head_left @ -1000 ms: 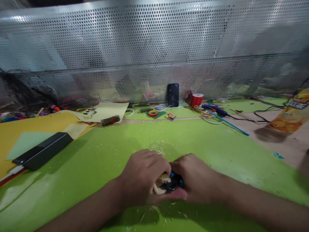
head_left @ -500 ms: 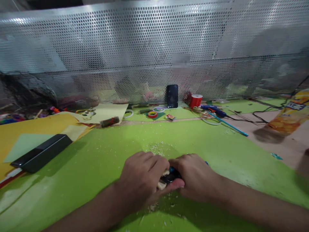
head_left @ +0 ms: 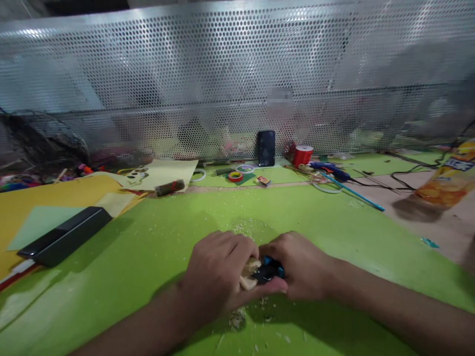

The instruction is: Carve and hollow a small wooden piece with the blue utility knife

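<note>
Two bare hands meet low in the middle of the view, just above a green sheet (head_left: 166, 232) that covers a big part of the counter (head_left: 449, 232). The left hand (head_left: 220, 269) has its fingers curled around a pale, carved-looking piece (head_left: 248, 283), and its thumb stretches to the right, under a blue and black tool (head_left: 270, 271). The right hand (head_left: 302, 267) has its fingers folded around this tool, whose dark end is directly against or very near the pale piece; I cannot tell which. The fingertips of both hands are mostly hidden. Small light shavings (head_left: 243, 227) lie on the sheet, beyond the hands and also below them. Farther back there are a small matchbox (head_left: 263, 181), a red and yellow tape roll (head_left: 235, 176), a red spool (head_left: 303, 155) and an upright phone (head_left: 266, 148), which leans near the perforated metal panel (head_left: 222, 74)
</note>
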The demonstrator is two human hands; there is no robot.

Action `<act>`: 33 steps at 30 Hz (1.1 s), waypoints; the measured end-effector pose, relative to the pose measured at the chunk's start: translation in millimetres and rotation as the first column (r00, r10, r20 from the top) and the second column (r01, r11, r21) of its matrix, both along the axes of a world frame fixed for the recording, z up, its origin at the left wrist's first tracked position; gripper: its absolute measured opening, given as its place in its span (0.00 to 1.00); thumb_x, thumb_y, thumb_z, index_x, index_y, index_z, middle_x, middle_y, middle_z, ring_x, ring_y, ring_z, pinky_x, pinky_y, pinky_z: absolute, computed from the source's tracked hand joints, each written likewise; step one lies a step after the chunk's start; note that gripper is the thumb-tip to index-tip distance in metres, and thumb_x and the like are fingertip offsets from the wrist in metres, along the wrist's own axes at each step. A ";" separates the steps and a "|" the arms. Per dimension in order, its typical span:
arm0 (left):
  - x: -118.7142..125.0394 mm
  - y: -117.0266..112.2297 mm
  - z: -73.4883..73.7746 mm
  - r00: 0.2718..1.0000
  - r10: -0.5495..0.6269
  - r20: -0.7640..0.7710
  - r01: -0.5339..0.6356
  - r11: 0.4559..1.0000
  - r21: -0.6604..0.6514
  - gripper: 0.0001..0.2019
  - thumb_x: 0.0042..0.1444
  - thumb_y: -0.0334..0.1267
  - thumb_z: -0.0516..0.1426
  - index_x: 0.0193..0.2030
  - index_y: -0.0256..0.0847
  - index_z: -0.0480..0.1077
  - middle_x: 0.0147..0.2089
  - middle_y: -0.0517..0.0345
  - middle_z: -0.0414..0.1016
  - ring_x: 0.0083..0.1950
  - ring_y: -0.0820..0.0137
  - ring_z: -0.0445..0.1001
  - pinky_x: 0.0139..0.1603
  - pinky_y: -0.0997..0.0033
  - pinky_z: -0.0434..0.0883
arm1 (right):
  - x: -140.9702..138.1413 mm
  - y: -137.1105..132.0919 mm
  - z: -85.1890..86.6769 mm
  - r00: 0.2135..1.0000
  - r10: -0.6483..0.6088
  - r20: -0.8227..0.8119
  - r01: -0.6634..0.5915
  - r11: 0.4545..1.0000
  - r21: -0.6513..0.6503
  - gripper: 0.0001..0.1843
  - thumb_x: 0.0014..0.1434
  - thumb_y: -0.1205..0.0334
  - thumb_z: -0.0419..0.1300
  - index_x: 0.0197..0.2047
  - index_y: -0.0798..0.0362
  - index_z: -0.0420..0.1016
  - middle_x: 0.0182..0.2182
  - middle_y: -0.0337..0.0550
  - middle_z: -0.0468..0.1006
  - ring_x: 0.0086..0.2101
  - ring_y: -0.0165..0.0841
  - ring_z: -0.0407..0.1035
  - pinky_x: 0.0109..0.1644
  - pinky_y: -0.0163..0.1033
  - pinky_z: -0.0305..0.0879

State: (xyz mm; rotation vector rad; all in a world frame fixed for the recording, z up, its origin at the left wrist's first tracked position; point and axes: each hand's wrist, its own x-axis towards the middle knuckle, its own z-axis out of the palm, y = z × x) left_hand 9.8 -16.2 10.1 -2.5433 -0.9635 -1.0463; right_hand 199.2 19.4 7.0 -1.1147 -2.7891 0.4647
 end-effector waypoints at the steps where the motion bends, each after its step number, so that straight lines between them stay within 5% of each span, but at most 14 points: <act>1: -0.3 0.1 0.7 1.000 -0.005 0.006 0.005 1.000 -0.001 0.18 0.57 0.53 0.60 0.31 0.39 0.64 0.24 0.63 0.67 0.24 0.72 0.63 0.26 0.70 0.58 | 0.2 0.8 -0.1 1.000 0.003 -0.001 -0.003 1.000 0.005 0.07 0.42 0.59 0.59 0.26 0.52 0.68 0.19 0.39 0.70 0.20 0.27 0.52 0.26 0.35 0.47; 10: 1.6 5.5 2.4 0.996 -0.084 0.015 0.082 0.995 0.063 0.15 0.60 0.47 0.59 0.32 0.39 0.63 0.23 0.64 0.67 0.24 0.73 0.64 0.26 0.72 0.59 | -3.1 -2.0 10.6 0.997 -0.008 0.073 0.006 1.000 0.022 0.07 0.41 0.64 0.57 0.29 0.52 0.70 0.22 0.41 0.74 0.21 0.30 0.60 0.26 0.35 0.50; 19: 0.5 2.0 7.1 0.998 0.026 -0.065 -0.022 0.997 0.068 0.14 0.62 0.47 0.56 0.33 0.40 0.64 0.24 0.62 0.67 0.23 0.71 0.63 0.25 0.70 0.56 | -3.1 -8.8 16.2 0.988 -0.134 0.081 0.128 0.989 0.081 0.05 0.43 0.62 0.57 0.26 0.52 0.70 0.21 0.42 0.74 0.20 0.30 0.60 0.25 0.37 0.44; 25: 1.4 3.2 5.1 0.991 0.085 -0.104 -0.080 0.996 0.048 0.20 0.62 0.56 0.53 0.31 0.40 0.64 0.23 0.62 0.66 0.22 0.70 0.63 0.24 0.69 0.55 | -2.4 -11.5 13.9 0.971 -0.218 0.099 0.201 0.967 0.158 0.05 0.45 0.60 0.57 0.25 0.52 0.70 0.21 0.44 0.74 0.19 0.31 0.60 0.25 0.38 0.39; 33: -1.1 4.0 1.3 1.000 0.009 -0.014 -0.009 1.000 0.010 0.18 0.59 0.53 0.58 0.32 0.40 0.64 0.24 0.63 0.67 0.23 0.72 0.63 0.25 0.70 0.57 | -1.9 -5.7 13.0 0.992 -0.096 0.085 0.087 0.991 0.101 0.04 0.43 0.63 0.58 0.26 0.52 0.69 0.19 0.40 0.71 0.19 0.29 0.59 0.24 0.36 0.42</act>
